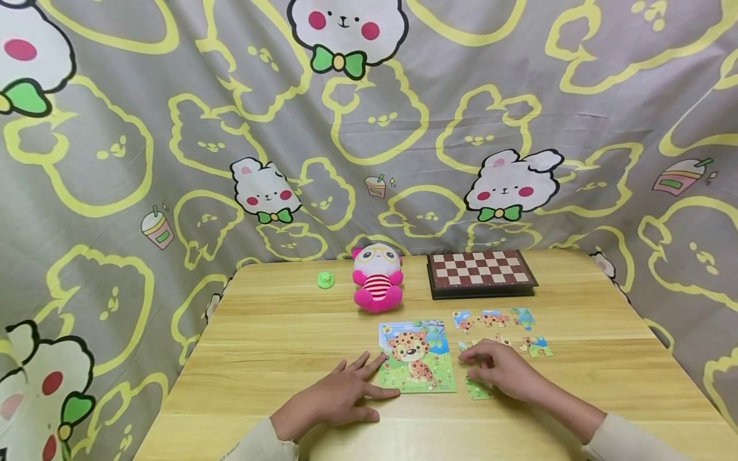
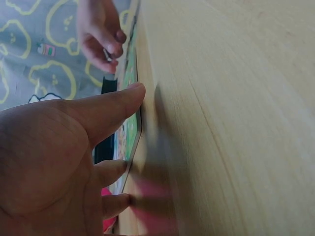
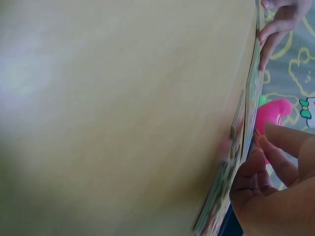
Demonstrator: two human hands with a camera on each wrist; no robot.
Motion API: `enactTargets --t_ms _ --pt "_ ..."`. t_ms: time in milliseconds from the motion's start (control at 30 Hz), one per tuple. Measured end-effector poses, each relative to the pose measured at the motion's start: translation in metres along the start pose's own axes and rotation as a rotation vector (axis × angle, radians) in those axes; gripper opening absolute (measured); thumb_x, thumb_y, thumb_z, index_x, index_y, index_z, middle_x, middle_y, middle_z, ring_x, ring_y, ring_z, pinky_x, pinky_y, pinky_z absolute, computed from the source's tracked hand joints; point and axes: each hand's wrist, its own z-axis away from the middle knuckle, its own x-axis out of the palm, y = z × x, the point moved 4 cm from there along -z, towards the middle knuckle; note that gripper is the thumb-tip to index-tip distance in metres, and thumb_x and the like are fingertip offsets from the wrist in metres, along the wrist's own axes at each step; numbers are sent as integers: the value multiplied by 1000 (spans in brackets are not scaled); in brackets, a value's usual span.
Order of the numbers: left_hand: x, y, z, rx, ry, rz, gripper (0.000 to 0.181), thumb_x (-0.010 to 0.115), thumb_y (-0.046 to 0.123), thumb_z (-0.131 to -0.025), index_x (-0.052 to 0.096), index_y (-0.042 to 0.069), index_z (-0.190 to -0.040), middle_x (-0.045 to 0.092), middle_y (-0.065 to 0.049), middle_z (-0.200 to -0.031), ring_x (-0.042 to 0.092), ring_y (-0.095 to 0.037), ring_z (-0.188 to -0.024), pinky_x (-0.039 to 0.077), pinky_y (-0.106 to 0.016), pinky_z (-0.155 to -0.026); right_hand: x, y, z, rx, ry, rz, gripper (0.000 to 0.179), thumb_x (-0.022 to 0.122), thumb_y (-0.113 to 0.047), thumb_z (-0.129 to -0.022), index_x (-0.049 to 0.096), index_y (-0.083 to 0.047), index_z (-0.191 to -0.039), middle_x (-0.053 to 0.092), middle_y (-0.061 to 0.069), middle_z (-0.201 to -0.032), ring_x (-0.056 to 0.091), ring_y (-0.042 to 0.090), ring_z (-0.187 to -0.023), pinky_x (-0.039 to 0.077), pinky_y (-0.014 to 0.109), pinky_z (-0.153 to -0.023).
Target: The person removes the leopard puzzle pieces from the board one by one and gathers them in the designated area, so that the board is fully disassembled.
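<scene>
A leopard cub picture puzzle [image 1: 418,358] lies on the wooden table, its image showing the animal on grass. My left hand [image 1: 348,390] is spread at its left side, fingertips at the board's edge; in the left wrist view the thumb [image 2: 115,105] is straight beside the rim. My right hand [image 1: 498,368] is above the loose pieces right of the board, its fingers bent and thumb near the index finger. Whether it pinches a piece I cannot tell. A green piece [image 1: 478,388] lies just below that hand, and a blue-green piece [image 1: 540,346] lies beyond it.
More loose pieces [image 1: 492,319] lie in a row behind my right hand. Farther back are a checkered board box [image 1: 481,269], a pink and white plush toy [image 1: 378,282] and a small green duck [image 1: 325,280]. A patterned curtain [image 1: 369,141] stands behind the table [image 1: 277,326].
</scene>
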Motion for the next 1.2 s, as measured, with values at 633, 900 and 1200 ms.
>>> enactTargets --t_ms 633,900,1200 --pt "-3 2 2 -4 -10 -10 50 63 52 -98 49 56 -146 13 -3 -173 21 -45 -155 29 -76 -110 29 -19 -31 -3 -65 -34 40 82 -10 -86 71 -4 -125 63 8 -101 51 12 -74 45 24 -60" --pt "-1 1 1 -2 -8 -6 50 62 53 -98 49 56 -146 13 -2 -174 21 -45 -155 29 -75 -111 38 -24 -33 -4 -91 -18 47 84 -10 -84 69 -3 -128 62 8 -110 52 10 -67 48 26 -56" --pt "-1 0 0 1 -10 -7 50 62 52 -98 48 57 -146 13 -3 -174 21 -46 -154 29 -76 -110 42 -28 -33 -36 -78 113 54 86 -11 -80 67 -3 -130 63 7 -116 52 10 -75 48 25 -66"
